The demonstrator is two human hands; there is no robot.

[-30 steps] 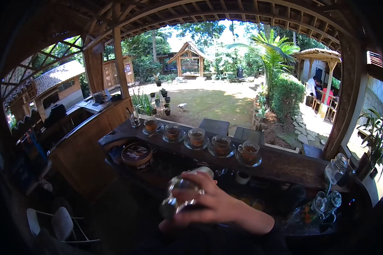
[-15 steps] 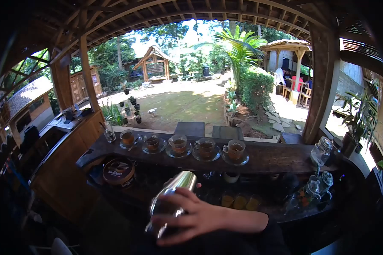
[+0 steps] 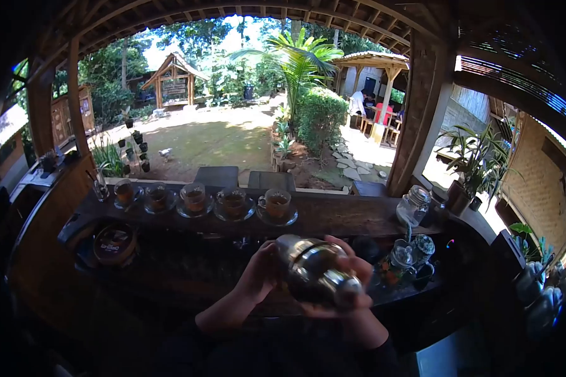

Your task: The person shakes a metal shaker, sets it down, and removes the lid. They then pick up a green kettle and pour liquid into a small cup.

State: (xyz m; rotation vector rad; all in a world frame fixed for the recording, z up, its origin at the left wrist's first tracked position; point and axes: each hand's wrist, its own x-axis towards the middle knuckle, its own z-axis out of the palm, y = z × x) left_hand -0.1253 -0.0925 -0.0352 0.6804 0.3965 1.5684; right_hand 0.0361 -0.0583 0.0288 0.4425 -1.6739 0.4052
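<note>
A shiny metal shaker is held tilted in front of my body, between both hands, its base toward the upper left and its narrow cap toward the lower right. My left hand presses against the base end, its fingers partly hidden behind the metal. Around the cap end wrap the fingers of my right hand, slightly blurred. Beyond the shaker, several glass cups of brown drink, among them one cup, stand on saucers in a row along the dark wooden counter.
A round brown tub sits on the lower shelf at left. Glass jars, one a lidded jar, stand at right near a potted plant. Stools are behind the counter. People sit under a far shelter.
The view has turned right. The shaker has moved right and now tilts the other way, cap toward the lower right. My left hand has come into clear view at its base.
</note>
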